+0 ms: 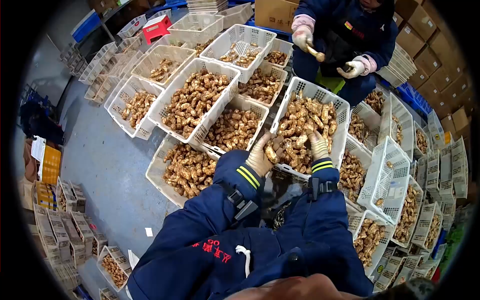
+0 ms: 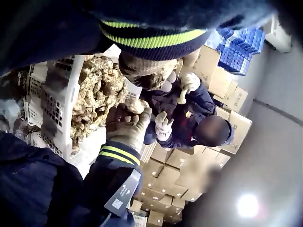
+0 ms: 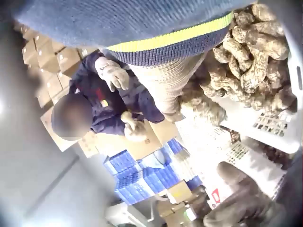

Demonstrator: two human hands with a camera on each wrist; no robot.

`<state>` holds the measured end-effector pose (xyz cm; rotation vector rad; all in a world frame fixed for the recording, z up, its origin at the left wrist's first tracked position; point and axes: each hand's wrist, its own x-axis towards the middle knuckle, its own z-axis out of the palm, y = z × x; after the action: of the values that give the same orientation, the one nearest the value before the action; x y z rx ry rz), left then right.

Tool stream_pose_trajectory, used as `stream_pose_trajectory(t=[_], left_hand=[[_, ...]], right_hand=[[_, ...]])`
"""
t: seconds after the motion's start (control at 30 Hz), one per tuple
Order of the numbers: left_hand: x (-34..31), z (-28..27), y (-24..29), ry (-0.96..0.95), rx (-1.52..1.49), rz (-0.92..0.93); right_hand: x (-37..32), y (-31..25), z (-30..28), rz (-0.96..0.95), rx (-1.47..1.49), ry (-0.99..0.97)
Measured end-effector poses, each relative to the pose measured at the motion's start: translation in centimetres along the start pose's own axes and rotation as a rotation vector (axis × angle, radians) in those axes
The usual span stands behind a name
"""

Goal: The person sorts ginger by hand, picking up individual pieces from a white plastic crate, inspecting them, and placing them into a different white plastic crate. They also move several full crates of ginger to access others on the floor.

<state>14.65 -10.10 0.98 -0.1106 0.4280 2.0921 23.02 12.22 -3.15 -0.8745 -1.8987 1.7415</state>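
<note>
In the head view, my gloved left hand point(image 1: 259, 157) grips a knobbly brown mushroom-like piece point(image 1: 271, 153) at the near left corner of a white crate point(image 1: 341, 131) heaped with similar pieces point(image 1: 306, 116). My gloved right hand point(image 1: 319, 146) is over the crate's near right part. The left wrist view has my left hand point(image 2: 138, 67) curled round a piece point(image 2: 162, 75), and the right hand point(image 2: 127, 132) pinching another point(image 2: 135, 105). In the right wrist view, a pale piece point(image 3: 202, 109) is at the fingertips of my right hand point(image 3: 163, 84); the left hand point(image 3: 244, 201) appears below.
Across the crate, a person in dark clothes point(image 1: 350, 30) holds a piece point(image 1: 316, 54) in one gloved hand. More filled crates point(image 1: 165, 125) stand left and right. A part-filled crate point(image 1: 262, 37) rests on others. Cartons point(image 1: 425, 55) are stacked at the far right.
</note>
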Motion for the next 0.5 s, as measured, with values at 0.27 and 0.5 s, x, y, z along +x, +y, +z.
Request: stream_pose_trajectory(t=[0.27, 0.5], left_hand=[[-0.3, 2.2, -0.3, 0.031, -0.104, -0.077], [-1.1, 3.9, 1.0, -0.070, -0.195, -0.165]], right_hand=[[-4.5, -5.3, 1.8, -0.222, -0.012, -0.468], [-1.8, -0.1, 2.0, -0.027, -0.909, -0.228]])
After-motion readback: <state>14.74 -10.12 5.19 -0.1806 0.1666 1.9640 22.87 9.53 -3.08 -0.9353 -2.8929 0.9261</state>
